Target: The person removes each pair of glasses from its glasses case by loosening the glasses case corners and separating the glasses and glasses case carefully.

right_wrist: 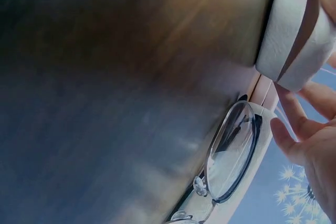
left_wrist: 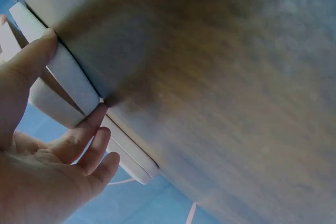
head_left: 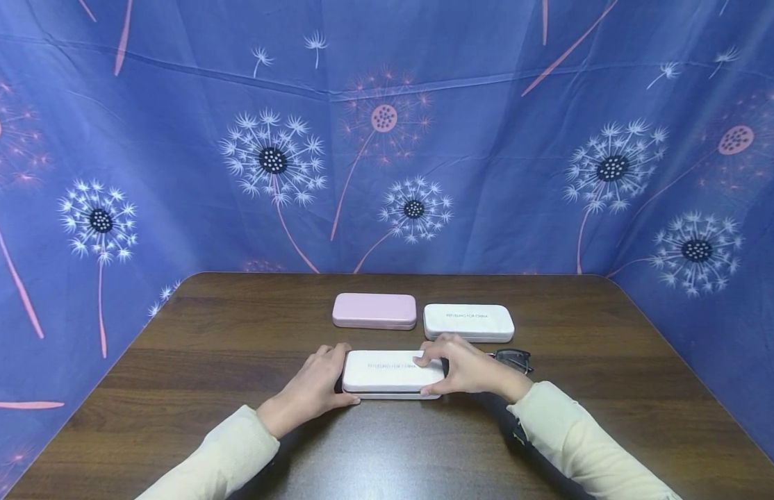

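A white glasses case (head_left: 387, 378) lies in front of me with its lettering upside down. A narrow gap shows between its lid and base. My left hand (head_left: 315, 384) grips the left end, thumb at the front and fingers at the back. My right hand (head_left: 471, 367) holds the right end, thumb on the front edge and a finger on the lid. In the left wrist view the left thumb presses the base (left_wrist: 73, 74) of the case. The right wrist view shows a wedge-shaped opening at the end of the case (right_wrist: 286, 30). The inside is hidden.
Behind stand a pink case (head_left: 374, 310) and another white case (head_left: 468, 323). Eyeglasses (right_wrist: 231, 153) lie beside the right hand, partly hidden by the right arm in the head view. The brown table (head_left: 174, 403) meets a blue dandelion-print cloth (head_left: 487, 208).
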A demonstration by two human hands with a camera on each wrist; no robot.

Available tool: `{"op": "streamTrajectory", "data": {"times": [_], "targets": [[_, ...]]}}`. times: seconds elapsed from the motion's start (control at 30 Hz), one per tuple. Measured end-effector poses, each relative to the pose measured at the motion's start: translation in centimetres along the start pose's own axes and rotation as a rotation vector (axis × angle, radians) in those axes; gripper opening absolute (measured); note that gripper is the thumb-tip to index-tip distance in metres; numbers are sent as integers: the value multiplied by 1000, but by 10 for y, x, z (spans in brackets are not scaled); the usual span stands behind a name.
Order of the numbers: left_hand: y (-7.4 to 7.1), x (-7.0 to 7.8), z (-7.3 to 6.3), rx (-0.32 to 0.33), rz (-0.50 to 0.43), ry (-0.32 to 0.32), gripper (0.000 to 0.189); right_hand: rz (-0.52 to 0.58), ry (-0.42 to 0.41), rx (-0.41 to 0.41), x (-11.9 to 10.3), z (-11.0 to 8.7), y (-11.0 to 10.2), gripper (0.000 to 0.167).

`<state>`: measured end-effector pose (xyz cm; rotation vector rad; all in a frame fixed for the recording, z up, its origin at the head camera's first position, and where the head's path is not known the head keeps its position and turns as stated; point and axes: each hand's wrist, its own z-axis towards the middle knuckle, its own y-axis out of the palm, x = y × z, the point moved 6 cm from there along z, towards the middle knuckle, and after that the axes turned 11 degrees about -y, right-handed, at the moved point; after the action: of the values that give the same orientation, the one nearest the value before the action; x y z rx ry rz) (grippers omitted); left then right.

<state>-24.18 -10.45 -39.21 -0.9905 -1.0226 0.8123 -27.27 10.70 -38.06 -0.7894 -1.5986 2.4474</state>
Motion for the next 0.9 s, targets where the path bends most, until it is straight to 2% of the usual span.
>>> {"op": "streamTrajectory", "data": {"times": [0.13,0.33,0.47,0.7,0.9], "targets": [[0,2,-1,10,16,29,75,-62,-17,-14,-4,0,3,44],[-1,4,-2,22,36,59,74,-127,6,-30,-7,-1,6,46],[-1,5,-2,10,44,57,74,-174,7,-27,-11,-3,4,55],[-2,6,-4,13,61,60,76,-235,37,-19,-10,-8,1,80],[-2,4,-3,15,55,54,74,-319,70,-48,-5,-12,-2,86]]}}
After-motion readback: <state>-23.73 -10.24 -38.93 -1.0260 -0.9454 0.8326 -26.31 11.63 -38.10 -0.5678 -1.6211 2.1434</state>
